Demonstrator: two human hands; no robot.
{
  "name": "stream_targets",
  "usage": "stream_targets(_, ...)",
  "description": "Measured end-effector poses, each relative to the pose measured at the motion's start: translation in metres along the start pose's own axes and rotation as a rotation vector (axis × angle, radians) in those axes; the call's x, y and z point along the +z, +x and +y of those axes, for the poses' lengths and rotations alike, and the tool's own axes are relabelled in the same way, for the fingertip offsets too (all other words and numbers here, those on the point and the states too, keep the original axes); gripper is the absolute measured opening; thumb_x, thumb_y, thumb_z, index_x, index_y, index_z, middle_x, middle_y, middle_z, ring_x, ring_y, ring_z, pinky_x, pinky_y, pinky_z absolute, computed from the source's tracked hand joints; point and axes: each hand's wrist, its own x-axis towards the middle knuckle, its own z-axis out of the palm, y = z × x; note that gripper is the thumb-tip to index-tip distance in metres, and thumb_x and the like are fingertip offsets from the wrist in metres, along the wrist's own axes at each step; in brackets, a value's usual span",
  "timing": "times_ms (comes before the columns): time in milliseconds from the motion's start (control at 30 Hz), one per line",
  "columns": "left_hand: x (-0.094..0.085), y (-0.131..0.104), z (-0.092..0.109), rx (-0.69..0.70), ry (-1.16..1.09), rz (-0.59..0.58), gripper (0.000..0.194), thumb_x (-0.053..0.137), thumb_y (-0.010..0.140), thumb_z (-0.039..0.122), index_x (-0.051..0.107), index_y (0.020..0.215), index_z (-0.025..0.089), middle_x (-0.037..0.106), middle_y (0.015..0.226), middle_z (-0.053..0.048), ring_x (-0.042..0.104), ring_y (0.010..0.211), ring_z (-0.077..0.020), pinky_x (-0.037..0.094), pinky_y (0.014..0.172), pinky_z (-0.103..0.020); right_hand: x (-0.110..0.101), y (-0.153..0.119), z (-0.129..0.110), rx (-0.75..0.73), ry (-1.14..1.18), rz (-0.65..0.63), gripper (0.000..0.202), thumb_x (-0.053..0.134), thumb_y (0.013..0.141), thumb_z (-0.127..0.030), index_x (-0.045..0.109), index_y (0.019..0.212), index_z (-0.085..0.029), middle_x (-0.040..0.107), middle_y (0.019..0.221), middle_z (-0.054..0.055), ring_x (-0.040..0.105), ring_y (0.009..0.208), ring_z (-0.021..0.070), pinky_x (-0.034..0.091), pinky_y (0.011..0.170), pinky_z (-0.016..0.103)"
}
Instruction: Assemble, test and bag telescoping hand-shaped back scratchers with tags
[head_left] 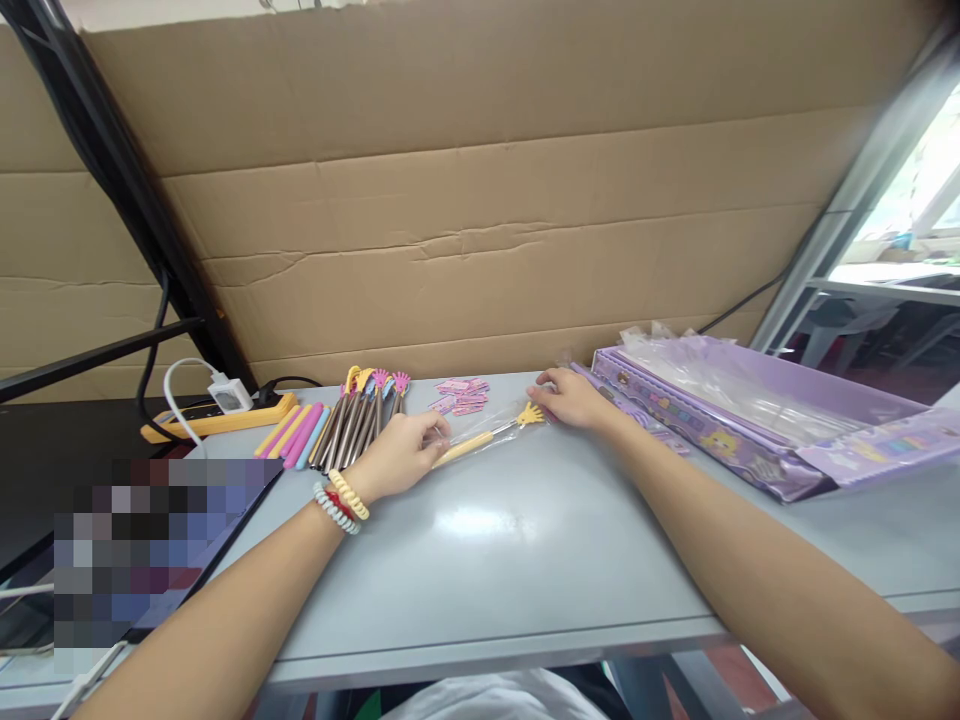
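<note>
A yellow hand-shaped back scratcher (464, 447) with a metal rod lies slantwise above the table in a clear plastic sleeve (501, 434). My left hand (401, 452), coiled bands at its wrist, has its fingers closed around the handle end. At the far end, beside the little yellow hand, my right hand (574, 398) has its fingertips bent together at the sleeve's edge. Left of my left hand, several more back scratchers (346, 425) with metal rods lie in a bunch, their yellow and pink hand-shaped heads pointing away. Small pink printed cards (461, 394) are piled behind the sleeve.
An open purple box (690, 425) holding clear plastic sleeves stands at the right. Coloured handles (292, 432), a yellow power strip (225, 418) with a white plug and a blurred-out flat screen-like thing (187, 540) are at the left. Cardboard (480, 200) walls off the back.
</note>
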Motion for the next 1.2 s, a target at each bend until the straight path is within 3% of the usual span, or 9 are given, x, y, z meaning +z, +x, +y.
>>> stream_targets(100,0.0,0.0,0.001,0.004,-0.002,-0.004,0.012,0.048,0.079,0.024,0.059,0.079,0.018,0.054,0.057,0.003,0.047,0.055,-0.0119,0.033,0.055,-0.023,-0.001,-0.002,-0.002,-0.027,0.03,0.056,0.041,0.046,0.084,-0.046,0.061,0.101,-0.011,0.066,0.078,0.009,0.059,0.086,0.0191,0.039,0.076,0.026)
stream_targets(300,0.001,0.0,0.001,0.003,-0.002,-0.007,0.013,0.048,0.08,0.024,0.059,0.079,0.017,0.054,0.057,0.002,0.046,0.054,-0.0117,0.033,0.055,-0.023,-0.005,-0.007,-0.014,-0.087,0.045,0.027,0.035,0.049,0.082,-0.048,0.062,0.088,-0.016,0.068,0.086,0.008,0.061,0.078,0.0167,0.039,0.068,0.024)
stream_targets(600,0.001,0.0,0.0,0.019,-0.006,-0.007,0.013,0.048,0.08,0.024,0.059,0.08,0.017,0.055,0.058,0.002,0.046,0.055,-0.0115,0.034,0.055,-0.023,-0.003,-0.01,-0.022,-0.167,-0.023,0.012,0.035,0.049,0.082,-0.047,0.064,0.09,-0.016,0.068,0.093,0.01,0.061,0.083,0.0192,0.041,0.07,0.025)
stream_targets(933,0.002,0.001,-0.001,0.017,-0.005,-0.012,0.013,0.049,0.08,0.024,0.06,0.082,0.017,0.058,0.061,0.002,0.049,0.056,-0.0117,0.035,0.056,-0.023,0.006,-0.017,-0.037,-0.353,0.005,-0.149,0.046,0.051,0.079,-0.057,0.064,0.097,-0.016,0.067,0.098,0.01,0.06,0.087,0.0214,0.042,0.074,0.029)
stream_targets(1067,0.003,0.0,-0.001,0.013,-0.011,-0.014,0.014,0.049,0.081,0.025,0.06,0.082,0.017,0.058,0.06,0.002,0.049,0.055,-0.0118,0.035,0.055,-0.023,0.006,-0.019,-0.041,-0.378,0.034,-0.205,0.055,0.063,0.067,-0.06,0.063,0.102,-0.018,0.066,0.101,0.008,0.059,0.089,0.0217,0.042,0.073,0.028)
stream_targets(1200,0.004,-0.001,-0.002,0.012,-0.009,-0.016,0.014,0.049,0.08,0.024,0.061,0.082,0.017,0.06,0.063,0.001,0.051,0.058,-0.0123,0.037,0.058,-0.024,0.007,-0.019,-0.041,-0.372,0.009,-0.27,0.05,0.072,0.06,-0.052,0.063,0.097,-0.019,0.066,0.092,0.005,0.059,0.081,0.0188,0.04,0.068,0.026)
